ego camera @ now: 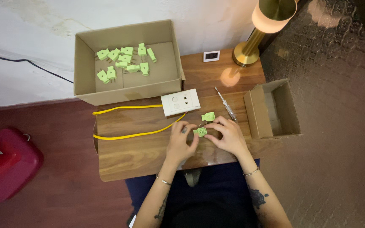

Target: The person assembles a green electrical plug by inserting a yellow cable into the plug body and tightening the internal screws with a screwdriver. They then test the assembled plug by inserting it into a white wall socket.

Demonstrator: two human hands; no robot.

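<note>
Both hands worked over the near edge of the wooden table point(127, 156). The left hand point(181, 141) and right hand point(229, 136) met on a small green plug part point(200, 131), fingertips of both pinched on it from either side; the part sat between the two hands, just clear of the tabletop or resting on it, I could not tell which. A second green plug half point(208, 116) lay loose just beyond the right hand's fingertips, apart from the grip.

Risks, as judged: the pinched part was small and held only at the fingertips, so a twist or slip could drop it off the near table edge into the lap. The loose half lay close enough to be knocked by the right hand. The screwdriver point(226, 104) lay farther out, beside the small open box point(258, 114), and could roll. The yellow cable point(136, 135) ran just left of the left hand toward the white socket block point(180, 102); a snag might drag that block.
</note>
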